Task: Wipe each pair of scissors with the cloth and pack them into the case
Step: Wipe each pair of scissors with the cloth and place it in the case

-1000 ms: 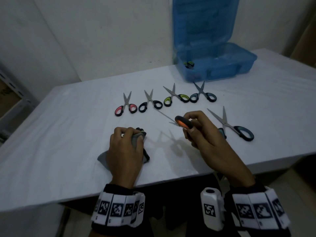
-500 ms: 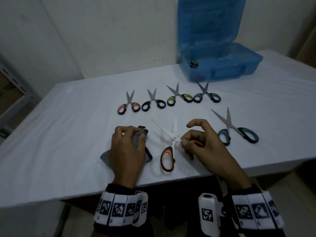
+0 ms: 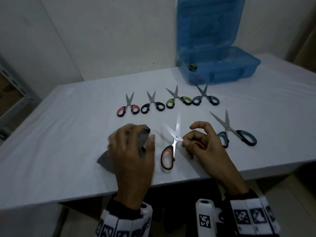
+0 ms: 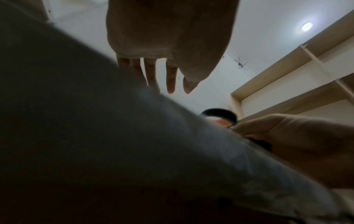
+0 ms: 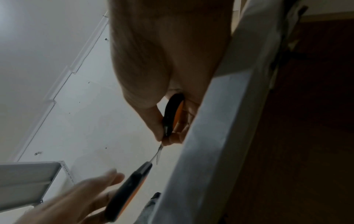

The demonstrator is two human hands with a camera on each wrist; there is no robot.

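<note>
Orange-handled scissors lie open near the table's front edge, blades pointing away. My right hand pinches one of their handles near the pivot; the right wrist view shows that handle between thumb and fingers. The other handle rests on the table. My left hand, blurred, hovers with spread fingers over the grey cloth. A small dark part peeks out beside the cloth. The open blue case stands at the back right with green-black scissors inside.
A row of small scissors lies mid-table: pink, black, green and blue. Larger blue-handled scissors lie open right of my right hand. The table's front edge is just below both hands.
My right hand lowered the orange scissors from the air to the table and turned their blades away, spread apart. My left hand has lifted off the cloth and spread its fingers.
</note>
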